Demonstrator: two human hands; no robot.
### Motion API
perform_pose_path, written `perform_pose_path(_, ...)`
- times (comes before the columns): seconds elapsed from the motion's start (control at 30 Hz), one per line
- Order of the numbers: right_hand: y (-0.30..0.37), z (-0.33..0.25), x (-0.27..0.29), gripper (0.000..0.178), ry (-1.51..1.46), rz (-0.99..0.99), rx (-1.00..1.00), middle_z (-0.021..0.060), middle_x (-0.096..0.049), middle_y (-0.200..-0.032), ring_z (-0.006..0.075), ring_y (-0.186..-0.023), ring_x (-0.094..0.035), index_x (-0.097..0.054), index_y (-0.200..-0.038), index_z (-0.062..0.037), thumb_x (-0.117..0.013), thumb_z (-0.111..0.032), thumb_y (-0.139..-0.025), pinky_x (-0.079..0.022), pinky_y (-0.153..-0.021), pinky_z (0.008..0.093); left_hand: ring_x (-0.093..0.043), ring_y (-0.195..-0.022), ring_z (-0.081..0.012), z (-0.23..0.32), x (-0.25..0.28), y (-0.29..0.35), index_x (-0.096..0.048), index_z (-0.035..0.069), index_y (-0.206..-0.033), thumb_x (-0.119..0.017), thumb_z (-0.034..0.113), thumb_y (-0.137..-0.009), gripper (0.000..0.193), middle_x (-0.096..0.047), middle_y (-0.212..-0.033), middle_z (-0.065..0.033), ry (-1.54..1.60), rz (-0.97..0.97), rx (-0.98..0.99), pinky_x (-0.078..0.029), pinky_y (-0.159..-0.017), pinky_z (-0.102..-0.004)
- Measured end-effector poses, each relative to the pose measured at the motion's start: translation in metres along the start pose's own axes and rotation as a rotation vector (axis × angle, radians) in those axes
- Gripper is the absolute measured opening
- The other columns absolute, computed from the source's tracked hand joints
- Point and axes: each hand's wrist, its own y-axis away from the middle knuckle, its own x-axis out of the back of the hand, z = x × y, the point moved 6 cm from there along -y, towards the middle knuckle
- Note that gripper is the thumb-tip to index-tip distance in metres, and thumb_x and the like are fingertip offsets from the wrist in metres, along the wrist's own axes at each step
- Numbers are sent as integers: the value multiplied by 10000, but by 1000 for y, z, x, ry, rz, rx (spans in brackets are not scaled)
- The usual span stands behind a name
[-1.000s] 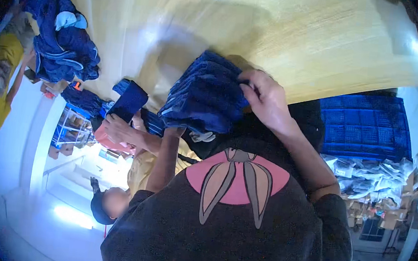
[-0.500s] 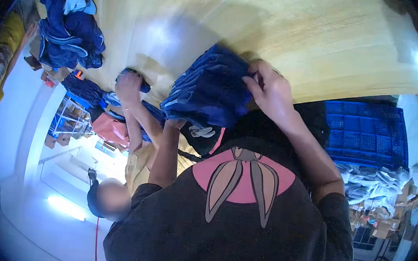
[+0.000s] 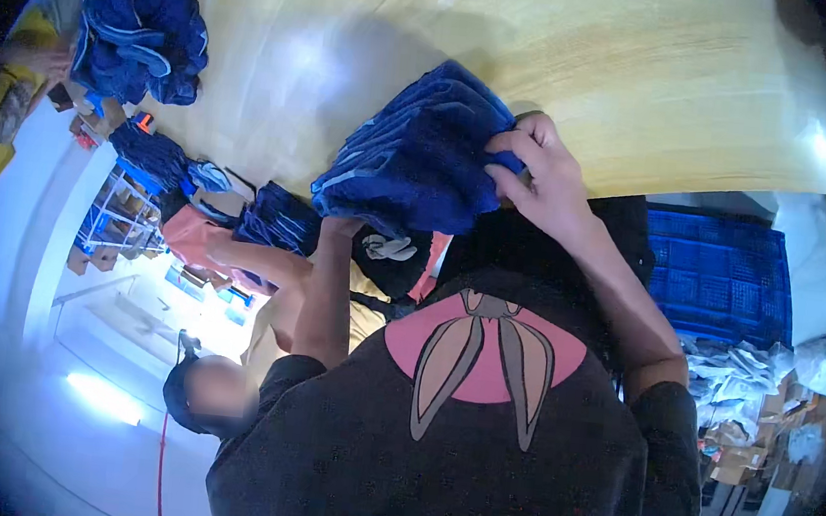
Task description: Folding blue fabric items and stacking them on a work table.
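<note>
A thick stack of folded dark-blue denim pieces [image 3: 423, 155] is in front of me at the table's near edge, its layers fanned toward the left. My right hand [image 3: 540, 176] is closed at the stack's right side, thumb and fingers pinching a blue fabric edge there. My left hand [image 3: 342, 225] reaches under the stack's lower left corner. Only its wrist end shows; the fingers are hidden by the cloth.
The pale yellowish table [image 3: 628, 90] spreads beyond the stack. A crumpled denim heap [image 3: 146, 38] lies far left, with more denim bundles [image 3: 283, 218] nearer. A co-worker [image 3: 216, 388] is close on my left. A blue plastic crate [image 3: 720, 273] stands at the right.
The stack has shifted slightly left, and its far corner has risen in the picture. The co-worker's hand has left the dark piece at the table, their arm now lower by the pink cloth.
</note>
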Motion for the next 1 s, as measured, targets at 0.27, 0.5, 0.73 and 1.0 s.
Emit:
perform_pose_path(0.27, 6, 13, -22, 384, -160, 130, -5, 154, -456, -1199, 248, -961, -523, -578, -1175, -55, -674, -89, -804, -434, -782, 319, -577, -1177, -286, 4, -12, 2, -515, 117, -1373, -587, 235, -957, 439, -598, -1316, -118, -31, -132, -174, -460, -1013, -447)
perform_pose_path(0.5, 19, -35, -28, 645, 431, 68, 110, 217, -338, -1408, 376, -1242, -398, -502, -1293, -37, -757, -257, -744, -372, -952, 488, -589, -1165, -276, -22, 38, -15, -535, 136, -1358, -710, 183, -870, 520, -613, -1298, -101, 187, -262, -236, -470, -1007, -425)
perform_pose_path(0.73, 27, -38, -47, 798, 473, 148, 36, 238, -220, -1506, 459, -1371, -238, -489, -1358, -96, -792, -338, -661, -222, -1025, 674, -606, -1144, -274, -20, 32, -11, -555, 144, -1330, -803, 109, -759, 623, -633, -1264, -79, 125, -257, -306, -486, -983, -407)
perform_pose_path(1.0, 36, -50, -44, 744, 552, 121, 103, 235, -220, -1511, 459, -1379, -237, -508, -1369, -156, -765, -295, -685, -192, -1047, 700, -627, -1108, -277, -15, 4, 5, -570, 134, -1298, -789, 54, -753, 593, -649, -1223, -74, 166, -374, -348, -506, -953, -398)
